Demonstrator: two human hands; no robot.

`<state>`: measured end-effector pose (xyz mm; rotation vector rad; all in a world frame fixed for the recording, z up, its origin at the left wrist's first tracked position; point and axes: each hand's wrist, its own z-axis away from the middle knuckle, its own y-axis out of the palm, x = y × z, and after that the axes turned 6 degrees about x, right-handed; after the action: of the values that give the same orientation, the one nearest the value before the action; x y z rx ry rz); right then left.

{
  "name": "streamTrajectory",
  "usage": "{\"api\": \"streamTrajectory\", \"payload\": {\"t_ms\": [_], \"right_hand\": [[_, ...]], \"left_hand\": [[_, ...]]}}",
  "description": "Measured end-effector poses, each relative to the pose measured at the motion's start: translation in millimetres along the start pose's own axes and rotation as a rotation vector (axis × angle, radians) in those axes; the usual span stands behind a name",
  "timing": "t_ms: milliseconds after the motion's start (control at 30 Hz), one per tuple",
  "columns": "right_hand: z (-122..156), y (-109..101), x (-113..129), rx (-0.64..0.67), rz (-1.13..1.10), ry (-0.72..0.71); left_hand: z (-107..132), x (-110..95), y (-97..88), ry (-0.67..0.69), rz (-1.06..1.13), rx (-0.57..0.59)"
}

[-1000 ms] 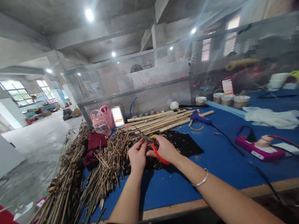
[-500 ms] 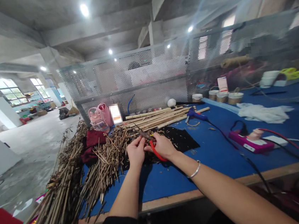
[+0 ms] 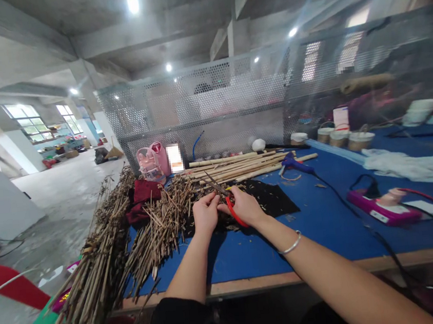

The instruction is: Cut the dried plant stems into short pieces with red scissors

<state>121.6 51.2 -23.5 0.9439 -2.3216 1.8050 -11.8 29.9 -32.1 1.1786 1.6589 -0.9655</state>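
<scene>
My right hand (image 3: 246, 206) is closed on red-handled scissors (image 3: 234, 212), whose blades point up and to the left, away from me. Close beside it, my left hand (image 3: 206, 213) is closed with thumb and fingers pinched together near the blades; what it pinches is too small to make out. Both hands are over a black cloth (image 3: 276, 197) scattered with small dry bits. Just left of my left hand lies a pile of cut dry stalks (image 3: 164, 221). A larger bundle of dry stems (image 3: 95, 262) leans along the table's left edge.
Pale sticks (image 3: 240, 167) lie behind the hands, with a blue glue gun (image 3: 294, 163) at their right end. A purple power strip (image 3: 384, 209) with cables and white gloves (image 3: 410, 162) lie to the right. A pink bag (image 3: 150, 163) stands by the perforated metal screen (image 3: 195, 102).
The camera view has turned slightly left, so everything sits further right in the picture. Both hands stay together over the black cloth, the scissors still in the right one.
</scene>
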Motion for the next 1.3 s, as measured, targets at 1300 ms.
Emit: {"api": "streamTrajectory", "payload": {"t_ms": [1300], "right_hand": [[-0.5,0.5,0.7,0.107,0.054,0.046]], "left_hand": [[2.0,-3.3,1.4,-0.067,0.122,0.046]]}}
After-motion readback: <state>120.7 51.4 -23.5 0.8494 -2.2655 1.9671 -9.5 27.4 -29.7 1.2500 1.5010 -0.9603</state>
